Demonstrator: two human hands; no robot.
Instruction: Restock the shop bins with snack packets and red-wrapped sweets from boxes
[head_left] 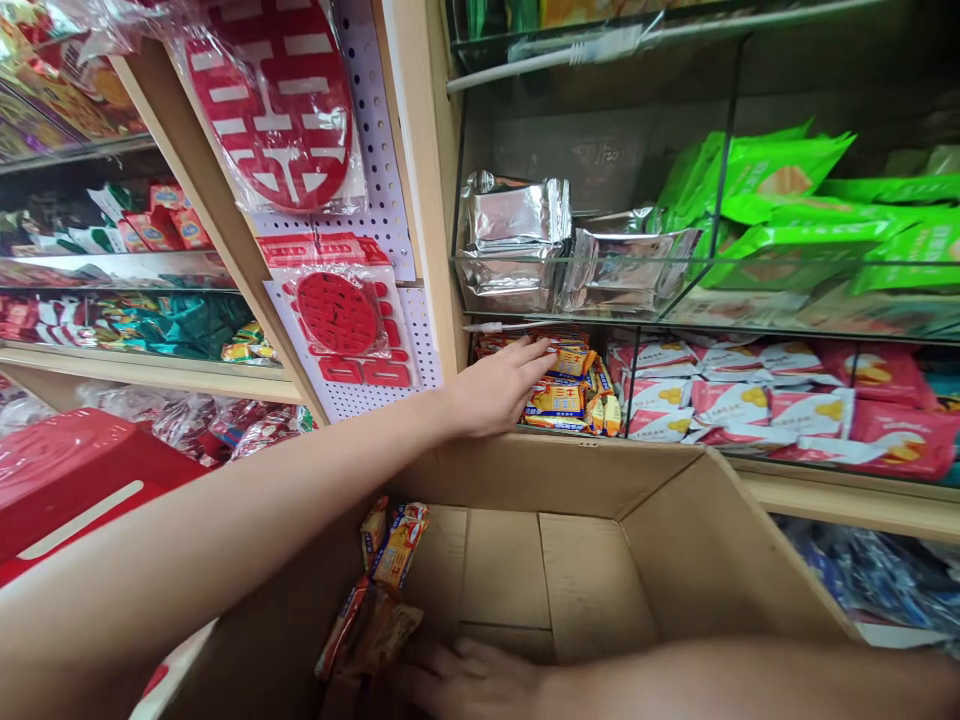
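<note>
My left hand (504, 385) reaches into a lower shelf compartment, palm down with fingers stretched flat over small orange snack packets (559, 400). Below it, a cardboard box (555, 465) stands open against the shelf front. A few wrapped snack packets (401, 545) in orange and red lie along the box's left side. Down inside the box, my right hand (472, 680) is beside those packets. Blur and shadow hide its fingertips, so I cannot make out whether it grips one.
Silver packets (517, 235) and bright green packets (810, 220) fill the glass-fronted shelf above. Pink and white packets (727, 395) sit right of the orange ones. Red paper-cut decorations (341, 315) hang on the pegboard. A red box (90, 480) stands at the left.
</note>
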